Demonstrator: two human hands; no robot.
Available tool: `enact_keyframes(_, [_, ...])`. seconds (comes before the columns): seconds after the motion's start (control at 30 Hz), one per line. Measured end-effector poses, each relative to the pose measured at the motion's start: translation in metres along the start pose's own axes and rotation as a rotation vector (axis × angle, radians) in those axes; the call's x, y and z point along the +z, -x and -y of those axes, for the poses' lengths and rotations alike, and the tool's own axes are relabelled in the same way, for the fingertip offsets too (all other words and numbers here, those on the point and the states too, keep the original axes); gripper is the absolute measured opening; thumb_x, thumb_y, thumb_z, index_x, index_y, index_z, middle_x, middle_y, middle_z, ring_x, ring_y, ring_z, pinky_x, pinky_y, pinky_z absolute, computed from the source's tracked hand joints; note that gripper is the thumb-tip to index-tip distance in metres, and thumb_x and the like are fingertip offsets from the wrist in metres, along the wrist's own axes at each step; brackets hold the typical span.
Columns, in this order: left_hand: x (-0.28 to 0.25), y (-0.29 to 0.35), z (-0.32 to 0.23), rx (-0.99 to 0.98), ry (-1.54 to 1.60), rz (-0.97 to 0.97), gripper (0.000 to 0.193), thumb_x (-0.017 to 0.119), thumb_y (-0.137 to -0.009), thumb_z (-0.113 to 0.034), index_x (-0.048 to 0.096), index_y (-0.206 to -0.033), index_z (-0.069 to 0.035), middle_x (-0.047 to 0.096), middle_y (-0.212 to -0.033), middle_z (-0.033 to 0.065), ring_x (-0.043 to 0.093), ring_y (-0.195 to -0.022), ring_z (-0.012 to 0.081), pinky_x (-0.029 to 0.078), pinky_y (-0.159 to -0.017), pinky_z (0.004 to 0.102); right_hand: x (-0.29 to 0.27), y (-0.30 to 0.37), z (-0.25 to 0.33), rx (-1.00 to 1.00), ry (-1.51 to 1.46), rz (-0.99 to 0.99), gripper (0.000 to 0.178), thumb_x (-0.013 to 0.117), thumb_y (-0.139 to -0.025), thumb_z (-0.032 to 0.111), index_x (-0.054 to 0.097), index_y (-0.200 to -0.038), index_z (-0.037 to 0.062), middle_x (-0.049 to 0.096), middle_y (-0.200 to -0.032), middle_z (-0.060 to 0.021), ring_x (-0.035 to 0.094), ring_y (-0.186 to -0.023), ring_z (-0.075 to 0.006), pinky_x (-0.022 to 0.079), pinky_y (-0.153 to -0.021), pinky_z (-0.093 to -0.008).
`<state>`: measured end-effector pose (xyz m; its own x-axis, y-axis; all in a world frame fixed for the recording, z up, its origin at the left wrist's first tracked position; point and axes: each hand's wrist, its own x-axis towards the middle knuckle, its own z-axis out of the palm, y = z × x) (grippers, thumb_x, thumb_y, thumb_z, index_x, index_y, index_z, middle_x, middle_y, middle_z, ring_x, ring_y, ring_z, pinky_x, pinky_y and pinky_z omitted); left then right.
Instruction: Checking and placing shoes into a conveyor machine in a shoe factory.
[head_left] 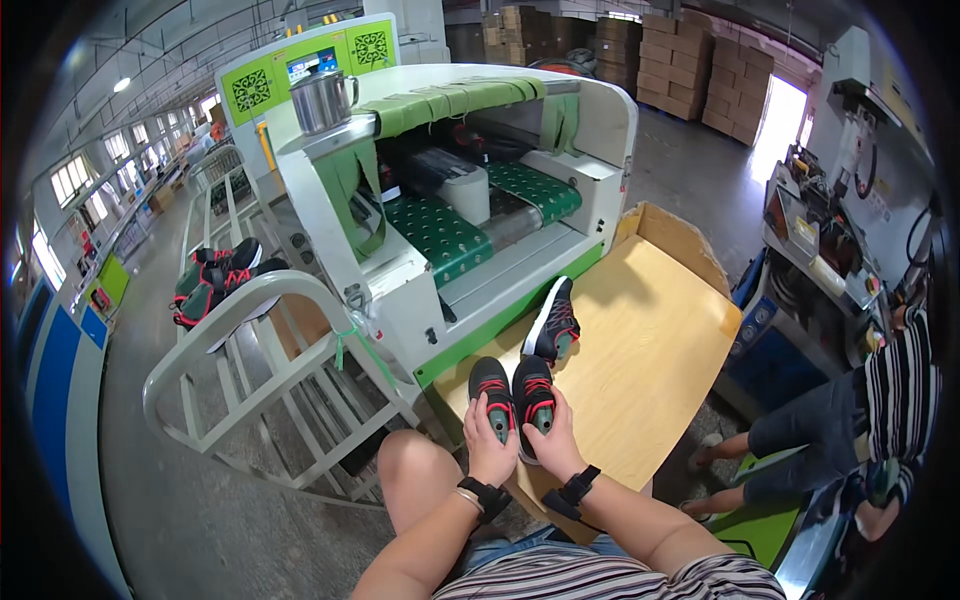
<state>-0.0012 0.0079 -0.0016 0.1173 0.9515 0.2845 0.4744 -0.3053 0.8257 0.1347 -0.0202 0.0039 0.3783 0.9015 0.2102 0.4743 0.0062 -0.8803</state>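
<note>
Side by side over the near edge of the wooden table (650, 345), I hold a pair of black sneakers with red laces, toes pointing away from me. My left hand (490, 447) is wrapped round the heel end of the left sneaker (488, 379). In the same way my right hand (556, 442) grips the right sneaker (533, 377). Green inserts with a dark hole fill both shoe openings. Just beyond them, a third dark sneaker (562, 323) with a white sole lies tilted against the machine's green edge.
Ahead stands a white and green conveyor machine (600, 200) with green dotted belts (440, 235) and a metal mug (322, 100) on top. More sneakers (220, 280) sit on the metal rack (240, 400) at left. A person (820, 410) stands at right beside other machinery.
</note>
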Motion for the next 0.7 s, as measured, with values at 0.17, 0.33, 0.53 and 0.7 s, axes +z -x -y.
enact_keyframes(0.17, [0.0011,-0.001,-0.0023,0.013,0.003,-0.014,0.083,0.068,-0.081,-0.01,0.025,-0.152,-0.001,0.033,-0.147,0.0274,0.032,-0.138,0.0447,0.027,-0.117,0.0499,0.0003,0.0004,0.0014,-0.036,-0.003,-0.024,0.084,0.072,-0.081,0.01,0.026,-0.15,-0.0026,0.042,-0.137,-0.0294,0.042,-0.13,-0.0437,0.035,-0.113,-0.0468])
enact_keyframes(0.33, [-0.0008,0.0014,0.0017,-0.004,0.022,0.004,0.082,0.068,-0.084,-0.014,0.026,-0.153,-0.005,0.028,-0.152,0.0285,0.029,-0.142,0.0457,0.025,-0.118,0.051,-0.0011,0.0027,0.0039,-0.017,-0.019,0.001,0.084,0.071,-0.081,0.01,0.025,-0.15,-0.0022,0.042,-0.137,-0.0296,0.042,-0.129,-0.0439,0.035,-0.112,-0.047])
enact_keyframes(0.53, [-0.0007,0.0016,-0.0029,0.008,-0.002,-0.016,0.082,0.067,-0.081,-0.009,0.026,-0.151,0.0,0.034,-0.147,0.0271,0.032,-0.138,0.0443,0.026,-0.117,0.0496,-0.0014,0.003,0.0045,-0.017,-0.024,-0.007,0.084,0.07,-0.081,0.008,0.025,-0.152,-0.0004,0.042,-0.136,-0.0287,0.043,-0.129,-0.0427,0.035,-0.112,-0.0471])
enact_keyframes(0.7, [-0.0017,0.002,0.0006,-0.008,0.012,-0.005,0.082,0.068,-0.084,-0.014,0.025,-0.154,-0.006,0.029,-0.153,0.0281,0.029,-0.141,0.0459,0.026,-0.118,0.051,-0.0014,0.0027,0.0053,-0.007,-0.041,0.017,0.084,0.07,-0.082,0.008,0.025,-0.152,0.0008,0.039,-0.141,-0.0268,0.04,-0.133,-0.0409,0.032,-0.114,-0.0466])
